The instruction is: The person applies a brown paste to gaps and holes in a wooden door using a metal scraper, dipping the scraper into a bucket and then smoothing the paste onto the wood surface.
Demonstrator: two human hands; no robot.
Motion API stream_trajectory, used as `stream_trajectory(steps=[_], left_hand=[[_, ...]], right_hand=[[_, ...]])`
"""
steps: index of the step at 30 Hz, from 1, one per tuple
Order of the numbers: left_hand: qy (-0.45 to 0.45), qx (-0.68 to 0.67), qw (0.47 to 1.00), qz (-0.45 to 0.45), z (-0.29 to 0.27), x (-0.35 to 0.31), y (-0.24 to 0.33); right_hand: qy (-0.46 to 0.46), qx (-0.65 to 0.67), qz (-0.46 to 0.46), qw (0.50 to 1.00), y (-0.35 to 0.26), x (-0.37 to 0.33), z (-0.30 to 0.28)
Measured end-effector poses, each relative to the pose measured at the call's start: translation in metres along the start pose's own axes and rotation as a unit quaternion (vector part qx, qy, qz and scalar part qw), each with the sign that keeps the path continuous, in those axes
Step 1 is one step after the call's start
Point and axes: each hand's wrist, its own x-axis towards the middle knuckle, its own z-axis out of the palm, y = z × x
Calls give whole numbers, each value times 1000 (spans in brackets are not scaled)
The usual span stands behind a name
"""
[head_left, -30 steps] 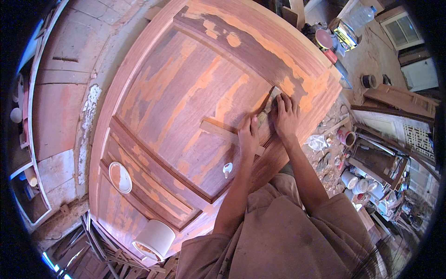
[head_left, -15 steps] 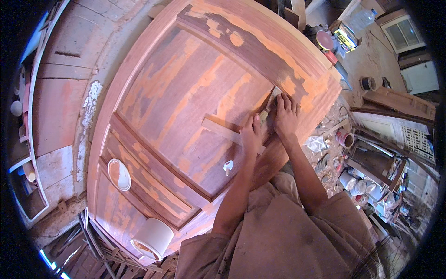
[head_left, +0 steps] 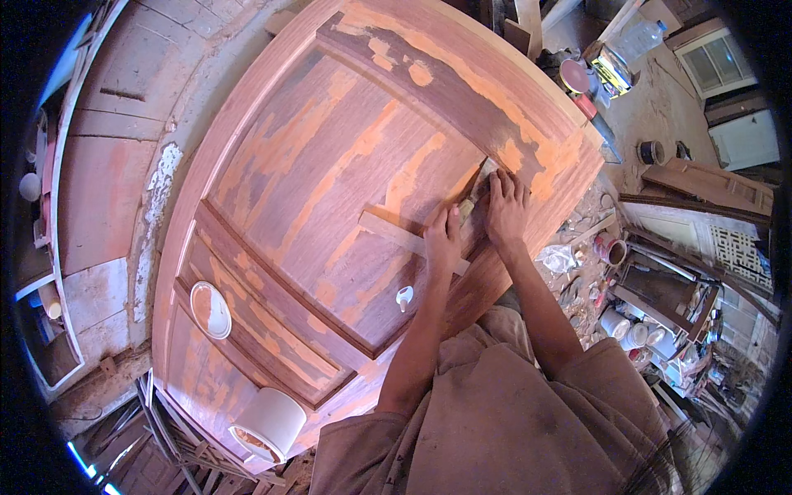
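A large reddish wooden door [head_left: 330, 165] lies flat, patched with orange filler. My left hand [head_left: 443, 239] and my right hand [head_left: 506, 206] sit side by side at the right edge of its recessed panel. Both press on a small pale flat tool [head_left: 474, 198] that lies along the moulding. How the fingers grip it is partly hidden. A loose flat wooden strip [head_left: 388, 231] lies on the panel under my left hand. A small white object [head_left: 403, 297] rests on the panel just below my left forearm.
A white round lid [head_left: 210, 309] lies on the door's lower panel. A white bucket [head_left: 268, 422] stands at the door's near corner. Tins and pots [head_left: 623, 326] crowd the floor to the right, and a plastic bottle [head_left: 639, 37] is at the top right.
Both hands stay at nearly the same spot on the moulding, shifting only slightly along it. Nothing was picked up or let go.
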Motion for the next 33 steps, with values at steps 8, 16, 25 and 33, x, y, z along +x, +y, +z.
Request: stream_trajectory(steps=[8, 16, 25, 33], left_hand=[[-23, 24, 999, -34, 0, -23, 2], [-35, -58, 995, 79, 9, -58, 65], [-89, -121, 979, 141, 29, -75, 80], [-240, -100, 965, -42, -70, -116, 51]], right_hand=[[26, 26, -22, 999, 7, -11, -8], [-54, 185, 85, 978, 18, -25, -39], [-87, 342, -9, 936, 63, 14, -36], [-158, 279, -194, 927, 94, 73, -39]])
